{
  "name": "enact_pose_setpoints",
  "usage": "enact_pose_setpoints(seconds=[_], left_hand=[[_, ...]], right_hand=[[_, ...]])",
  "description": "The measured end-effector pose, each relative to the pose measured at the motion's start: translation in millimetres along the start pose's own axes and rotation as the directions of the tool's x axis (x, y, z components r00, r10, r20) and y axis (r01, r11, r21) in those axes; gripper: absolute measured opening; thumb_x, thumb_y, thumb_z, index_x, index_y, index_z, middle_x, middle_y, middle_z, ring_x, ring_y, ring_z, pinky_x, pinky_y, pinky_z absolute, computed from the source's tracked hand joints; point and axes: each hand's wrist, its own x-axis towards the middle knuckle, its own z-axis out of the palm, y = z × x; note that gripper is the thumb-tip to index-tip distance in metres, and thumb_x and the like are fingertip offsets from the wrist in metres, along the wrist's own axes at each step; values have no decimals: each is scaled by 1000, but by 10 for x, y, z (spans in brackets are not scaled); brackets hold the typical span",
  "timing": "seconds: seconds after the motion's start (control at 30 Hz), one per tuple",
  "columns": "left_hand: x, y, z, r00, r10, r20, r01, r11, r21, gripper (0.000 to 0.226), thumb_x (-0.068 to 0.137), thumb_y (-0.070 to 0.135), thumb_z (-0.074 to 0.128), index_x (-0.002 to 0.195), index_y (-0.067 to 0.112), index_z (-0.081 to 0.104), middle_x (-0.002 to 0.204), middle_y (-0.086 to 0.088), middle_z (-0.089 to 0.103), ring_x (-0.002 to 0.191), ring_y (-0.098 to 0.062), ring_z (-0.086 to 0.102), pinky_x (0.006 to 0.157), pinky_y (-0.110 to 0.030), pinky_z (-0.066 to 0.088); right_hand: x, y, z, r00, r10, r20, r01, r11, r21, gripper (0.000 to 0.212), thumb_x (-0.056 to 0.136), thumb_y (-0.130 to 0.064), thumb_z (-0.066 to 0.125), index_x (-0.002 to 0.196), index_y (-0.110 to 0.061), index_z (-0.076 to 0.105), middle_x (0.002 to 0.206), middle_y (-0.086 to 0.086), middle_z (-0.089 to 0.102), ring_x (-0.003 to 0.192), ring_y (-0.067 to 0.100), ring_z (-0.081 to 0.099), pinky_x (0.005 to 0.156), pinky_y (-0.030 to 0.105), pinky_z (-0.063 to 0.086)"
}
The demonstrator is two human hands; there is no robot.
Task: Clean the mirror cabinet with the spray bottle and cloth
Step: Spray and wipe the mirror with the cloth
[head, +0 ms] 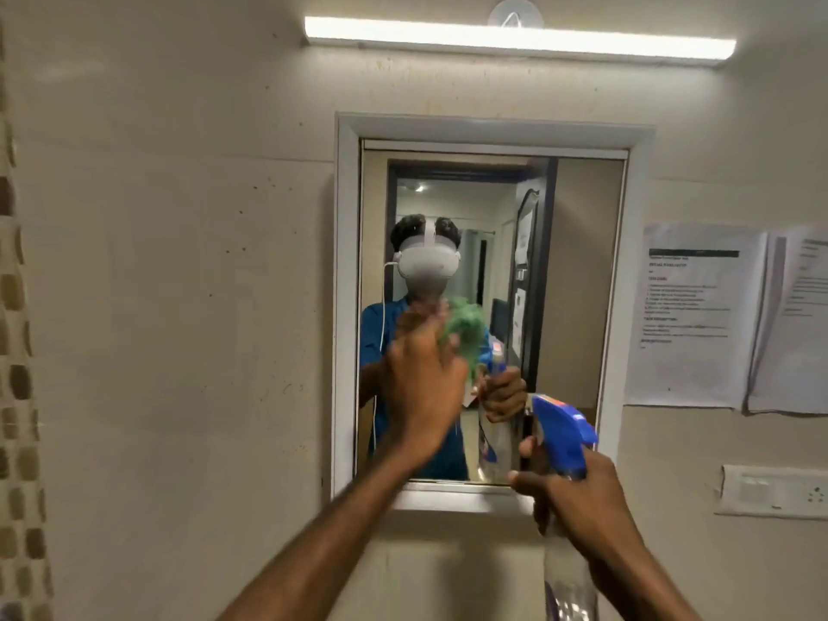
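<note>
Your left hand (425, 383) fingers are bunching the soft green cloth (466, 333) against the mirror (582, 271); it's looking light and floppy. Your right hand (578, 499) is gripping the spray bottle (562, 430) neck, probably slippery.

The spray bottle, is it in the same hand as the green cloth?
No, the right hand grips the spray bottle by its blue trigger head, while the left hand holds the green cloth against the mirror.
</note>
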Motion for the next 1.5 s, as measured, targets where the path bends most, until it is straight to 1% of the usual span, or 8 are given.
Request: enact_pose_setpoints(seconds=[0.13,0.27,0.33,0.5,0.6,0.83,1.27,1.5], left_hand=[[999,291,-277,893,367,-260,-331,927,175,44,84,7,62,127,16,58,112,-4,69,88,-14,68,74,-1,41],[1567,212,-277,858,504,96,-508,811,291,46,90,16,58,135,20,50,138,-2,52,126,-23,51,104,-32,39],[1656,87,-220,856,475,206,-517,809,279,45,91,17,54,135,28,50,138,1,52,124,-22,53,104,-35,42],[1703,57,-206,867,479,134,-497,840,216,36,90,26,53,126,31,59,122,3,65,108,-23,64,89,-38,52],[1721,66,-247,863,479,163,-505,831,232,36,89,24,53,123,30,61,118,0,67,108,-23,63,90,-39,51],[1427,-66,-211,832,532,156,-554,803,220,35,90,16,56,123,25,63,109,-2,71,91,-18,68,85,-29,52],[878,-321,-20,870,463,171,-490,848,201,39,84,13,65,121,27,63,124,4,64,107,-13,63,85,-27,52],[550,-472,69,871,408,273,-462,868,180,43,86,17,60,128,28,57,135,6,56,128,-10,48,101,-33,43]], right_hand=[[267,-505,177,990,-75,117,77,997,-15,20,73,-4,77,79,-22,72,64,0,69,53,12,62,48,26,50],[558,-960,377,981,-153,118,152,988,18,16,75,-8,74,87,-18,73,71,0,70,57,11,63,51,27,51],[688,-1178,498,980,-166,114,164,986,23,18,73,-11,76,89,-18,72,68,1,68,55,12,61,50,26,49],[894,-1493,767,980,-138,145,129,989,72,13,73,-7,71,86,-10,69,80,8,69,69,20,60,60,33,50],[941,-1499,870,994,-85,67,81,995,56,5,72,-4,64,74,-9,63,66,8,62,59,21,57,55,31,48],[906,-1258,924,988,-139,65,139,990,1,12,81,-10,63,91,-3,63,70,8,59,62,20,55,58,33,48],[596,-768,885,995,-102,-7,100,984,-149,15,72,-5,68,85,-8,60,69,10,61,58,19,60,57,36,56],[408,-451,893,999,-35,1,34,988,-152,12,81,-7,66,76,-16,60,64,4,63,58,18,62,66,44,60]])
